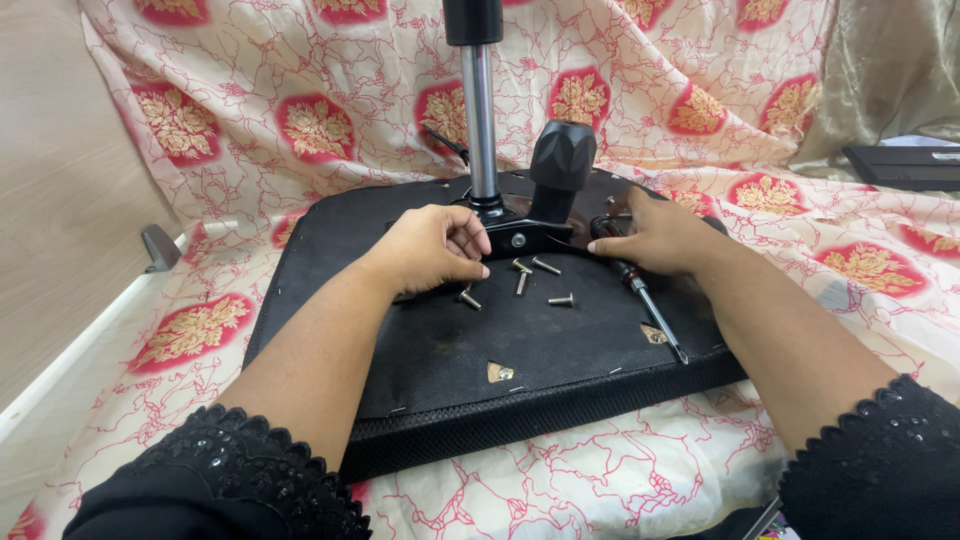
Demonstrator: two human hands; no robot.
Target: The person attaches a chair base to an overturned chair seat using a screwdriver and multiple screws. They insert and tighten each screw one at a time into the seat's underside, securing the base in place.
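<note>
An upturned black chair seat (520,350) lies on a patterned cloth, with its metal mechanism plate (520,238), a chrome gas-lift column (480,120) and a black knob (562,155) standing up from it. My left hand (435,248) rests on the left side of the plate, fingers curled with nothing clearly in them. On the plate's right side, my right hand (655,235) lies over the handle of a screwdriver (650,305) whose shaft points toward me. Several loose screws (520,280) lie on the seat between my hands.
The cream cloth with red flower patches (300,130) covers the surface and the backdrop. A wooden wall panel (50,200) is at the left. A dark flat device (905,165) lies at the far right. A torn spot (498,372) shows in the seat's underside.
</note>
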